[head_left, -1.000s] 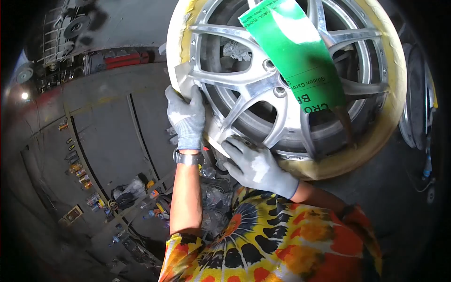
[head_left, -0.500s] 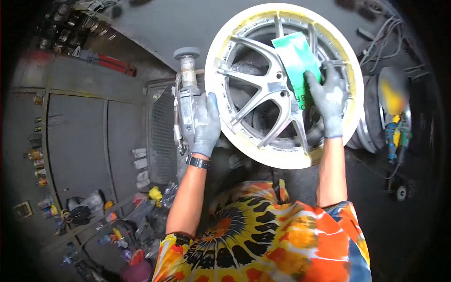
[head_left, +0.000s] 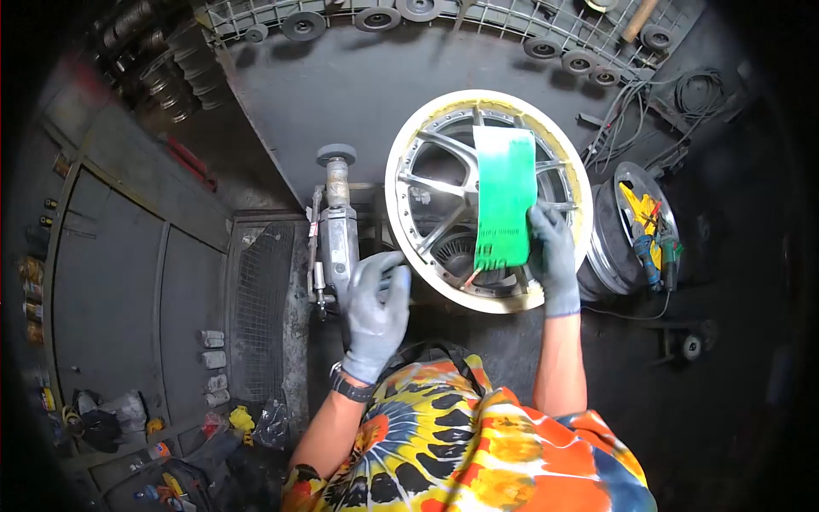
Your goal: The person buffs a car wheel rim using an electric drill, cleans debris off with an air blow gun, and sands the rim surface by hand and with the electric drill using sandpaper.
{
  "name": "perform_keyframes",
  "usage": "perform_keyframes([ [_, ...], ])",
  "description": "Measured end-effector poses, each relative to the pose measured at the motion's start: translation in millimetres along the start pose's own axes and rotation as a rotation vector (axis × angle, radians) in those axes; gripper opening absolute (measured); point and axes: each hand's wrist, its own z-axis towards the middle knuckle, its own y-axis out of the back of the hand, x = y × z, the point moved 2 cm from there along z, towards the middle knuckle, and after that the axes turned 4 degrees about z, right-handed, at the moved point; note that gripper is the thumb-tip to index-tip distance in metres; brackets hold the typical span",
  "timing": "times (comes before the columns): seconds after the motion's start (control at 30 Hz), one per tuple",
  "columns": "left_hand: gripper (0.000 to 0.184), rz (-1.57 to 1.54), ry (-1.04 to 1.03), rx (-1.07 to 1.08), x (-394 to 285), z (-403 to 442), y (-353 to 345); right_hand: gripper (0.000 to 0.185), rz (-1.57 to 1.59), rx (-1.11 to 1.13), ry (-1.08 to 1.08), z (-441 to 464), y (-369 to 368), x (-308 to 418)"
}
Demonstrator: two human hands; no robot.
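Note:
A silver multi-spoke wheel rim [head_left: 444,185] with yellow tape round its edge stands before me. My right hand [head_left: 556,256], in a grey glove, grips a green printed sheet [head_left: 505,192] by its lower right side, over the spokes. A thin brown strip shows below the sheet. My left hand [head_left: 376,309], also gloved, is raised at the rim's lower left with its fingers apart and nothing in them. Just left of it is a grey metal arm [head_left: 339,239] with a round grey wheel [head_left: 336,154] on top.
Several discs hang on a wire rack [head_left: 478,15] along the back. More rims [head_left: 610,235] stand at the right, with a yellow cloth [head_left: 638,209] and a green power tool [head_left: 671,260]. Grey cabinet doors [head_left: 102,273] and a mesh panel [head_left: 260,316] lie to the left.
The view has shifted back, showing more of the rack. My left hand has left the rim's edge and opened. My right hand went from the lower edge to the green sheet and took hold of it.

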Motion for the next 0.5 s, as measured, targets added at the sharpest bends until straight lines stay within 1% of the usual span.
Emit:
perform_keyframes([
  [0.03, 0.030, -0.049, -0.039, 0.036, -2, 3, -3, 0.029, 0.049, -0.011, -0.005, -15, -10, -6],
  [0.07, 0.034, -0.096, -0.076, 0.073, -3, 5, -4, 0.027, 0.027, -0.010, 0.048, -29, -19, -10],
  [0.13, 0.047, -0.100, -0.096, 0.064, -7, 6, -9, 0.024, -0.223, -0.119, 0.157, -62, -52, 0],
  [0.17, 0.056, -0.135, -0.111, 0.091, -9, 6, -10, 0.023, -0.455, -0.171, 0.205, -76, -61, 2],
  [0.2, 0.059, -0.202, -0.069, 0.125, -13, 0, -10, 0.022, -0.533, -0.208, 0.181, -95, -79, 7],
  [0.27, 0.055, -0.660, 0.150, 0.196, -19, -10, -15, 0.022, -0.838, -0.006, 0.599, -118, -106, 1],
  [0.33, 0.046, -0.350, 0.174, 0.382, 16, -17, -6, 0.034, -1.106, 0.248, 0.777, -142, -127, -3],
  [0.37, 0.037, -0.663, 0.198, 0.329, 11, -18, -8, 0.038, -1.147, 0.346, 0.693, -152, -137, -3],
  [0.4, 0.034, -0.550, 0.024, 0.124, 19, -29, -11, 0.042, -1.183, 0.447, 0.615, -160, -146, -4],
  [0.43, 0.038, -0.340, -0.022, 0.128, 31, -34, -4, 0.043, -1.191, 0.445, 0.643, -168, -150, -11],
  [0.47, 0.044, -0.127, -0.068, 0.124, 41, -35, 4, 0.039, -1.159, 0.465, 0.624, -173, -146, -18],
  [0.5, 0.046, 0.063, -0.197, 0.007, 45, -34, 5, 0.036, -1.124, 0.465, 0.623, -173, -143, -16],
])
